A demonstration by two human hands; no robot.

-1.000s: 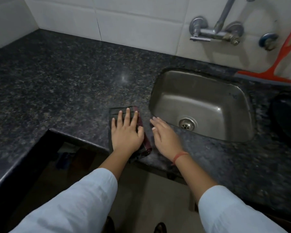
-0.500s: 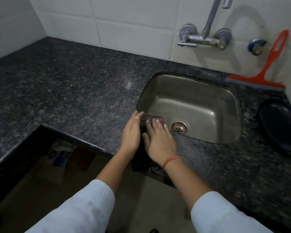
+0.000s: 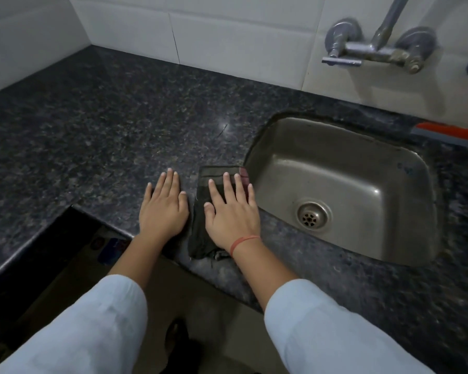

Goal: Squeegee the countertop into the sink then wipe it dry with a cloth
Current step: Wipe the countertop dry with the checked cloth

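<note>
A dark folded cloth (image 3: 203, 190) with a reddish edge lies flat on the black speckled countertop (image 3: 106, 125), just left of the steel sink (image 3: 287, 147). My right hand (image 3: 231, 211) presses flat on the cloth, fingers spread and pointing away from me. My left hand (image 3: 164, 209) rests flat on bare countertop right beside the cloth, holding nothing. The orange squeegee (image 3: 443, 129) lies on the counter behind the sink at the right edge of the view, only partly visible.
A wall-mounted tap (image 3: 373, 47) sits above the sink on white tiles. The counter's front edge has a cut-out corner at lower left, with dark space and the floor below it. The sink drain (image 3: 310, 215) is uncovered.
The cloth has passed from under my left hand to under my right hand and now lies closer to the sink. My left hand has shifted onto bare counter. The view swung left.
</note>
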